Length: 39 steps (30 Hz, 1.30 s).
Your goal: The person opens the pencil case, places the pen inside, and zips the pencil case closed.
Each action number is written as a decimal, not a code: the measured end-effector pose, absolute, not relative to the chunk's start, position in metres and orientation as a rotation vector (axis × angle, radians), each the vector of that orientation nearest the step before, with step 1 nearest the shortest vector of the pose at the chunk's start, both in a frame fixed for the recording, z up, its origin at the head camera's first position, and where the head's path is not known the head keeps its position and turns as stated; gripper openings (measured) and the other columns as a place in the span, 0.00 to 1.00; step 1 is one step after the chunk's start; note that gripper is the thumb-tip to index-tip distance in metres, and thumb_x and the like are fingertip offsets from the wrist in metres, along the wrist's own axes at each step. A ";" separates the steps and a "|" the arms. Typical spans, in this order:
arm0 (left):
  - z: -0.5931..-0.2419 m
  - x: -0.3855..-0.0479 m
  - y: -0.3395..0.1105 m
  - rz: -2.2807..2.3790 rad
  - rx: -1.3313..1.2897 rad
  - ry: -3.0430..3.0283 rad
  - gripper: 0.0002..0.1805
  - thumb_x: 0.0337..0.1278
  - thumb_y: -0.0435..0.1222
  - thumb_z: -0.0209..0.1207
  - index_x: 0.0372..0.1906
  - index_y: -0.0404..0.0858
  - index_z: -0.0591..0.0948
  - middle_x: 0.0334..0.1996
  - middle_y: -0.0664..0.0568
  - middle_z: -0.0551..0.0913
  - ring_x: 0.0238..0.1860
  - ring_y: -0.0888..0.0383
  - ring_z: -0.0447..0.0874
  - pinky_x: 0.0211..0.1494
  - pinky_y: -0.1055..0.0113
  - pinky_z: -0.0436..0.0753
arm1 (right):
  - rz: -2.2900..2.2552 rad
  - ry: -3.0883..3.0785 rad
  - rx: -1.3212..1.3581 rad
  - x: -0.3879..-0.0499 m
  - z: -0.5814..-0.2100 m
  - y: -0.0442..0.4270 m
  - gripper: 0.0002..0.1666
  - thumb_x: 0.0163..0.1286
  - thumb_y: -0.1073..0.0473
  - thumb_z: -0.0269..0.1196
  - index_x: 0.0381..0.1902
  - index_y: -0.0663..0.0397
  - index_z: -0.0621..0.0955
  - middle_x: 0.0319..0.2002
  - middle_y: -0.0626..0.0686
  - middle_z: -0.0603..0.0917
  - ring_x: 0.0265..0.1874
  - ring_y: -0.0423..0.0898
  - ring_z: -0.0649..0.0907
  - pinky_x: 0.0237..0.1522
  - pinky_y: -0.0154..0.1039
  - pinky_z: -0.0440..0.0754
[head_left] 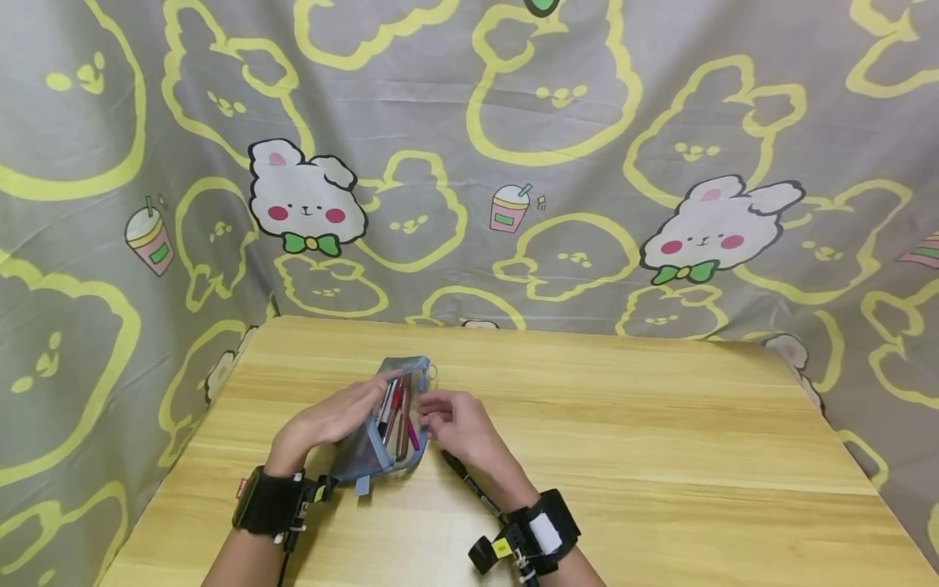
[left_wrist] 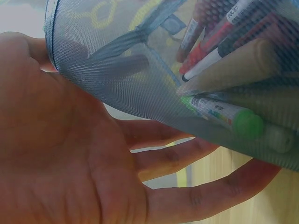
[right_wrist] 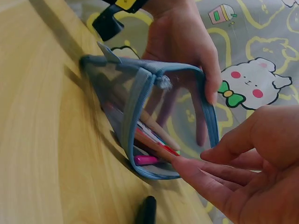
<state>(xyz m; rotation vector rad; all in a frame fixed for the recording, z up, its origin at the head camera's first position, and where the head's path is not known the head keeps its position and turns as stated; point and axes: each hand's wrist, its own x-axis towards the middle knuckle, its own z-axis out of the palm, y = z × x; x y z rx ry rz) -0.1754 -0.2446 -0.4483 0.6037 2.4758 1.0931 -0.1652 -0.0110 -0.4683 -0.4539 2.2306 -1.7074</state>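
A blue mesh pencil case (head_left: 357,456) with a zip lies unzipped on the table, its mouth spread wide. Several pens and markers (head_left: 396,412) are inside, among them a magenta one (right_wrist: 145,160) and a green-capped marker (left_wrist: 247,123). My left hand (head_left: 339,414) grips the case from its left side, with long fingers (left_wrist: 210,196) along the outside of the mesh. At the opposite rim is my right hand (head_left: 462,425), pinching the edge between thumb and fingers; its fingertips partly hide that edge in the right wrist view.
A slender black pen-like thing (head_left: 469,483) lies beside the right hand. Both wrists carry black straps with small cameras (head_left: 484,554). The wooden table (head_left: 660,440) extends to the right, and a grey patterned curtain (head_left: 440,106) hangs behind it.
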 end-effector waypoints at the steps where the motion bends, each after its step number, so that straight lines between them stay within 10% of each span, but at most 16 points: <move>1: -0.448 -0.176 -0.245 1.098 0.604 2.470 0.31 0.85 0.45 0.24 0.83 0.35 0.51 0.76 0.29 0.61 0.75 0.30 0.57 0.74 0.32 0.57 | -1.709 2.226 -0.458 -0.166 -0.467 -0.009 0.21 0.73 0.75 0.52 0.60 0.72 0.79 0.50 0.67 0.85 0.48 0.62 0.86 0.45 0.52 0.88; 25: -0.446 -0.176 -0.245 1.033 0.603 2.516 0.33 0.85 0.48 0.23 0.83 0.36 0.51 0.79 0.31 0.49 0.79 0.33 0.45 0.78 0.36 0.46 | -0.828 2.584 -0.635 -0.156 -0.432 0.031 0.20 0.65 0.66 0.71 0.54 0.62 0.81 0.40 0.58 0.83 0.37 0.50 0.80 0.40 0.46 0.82; 39: -0.447 -0.173 -0.246 1.053 0.633 2.518 0.33 0.85 0.47 0.24 0.82 0.34 0.50 0.80 0.32 0.49 0.79 0.31 0.44 0.77 0.33 0.47 | -0.570 2.563 -0.587 -0.140 -0.438 0.023 0.15 0.52 0.70 0.75 0.29 0.56 0.79 0.24 0.46 0.74 0.23 0.42 0.71 0.25 0.35 0.72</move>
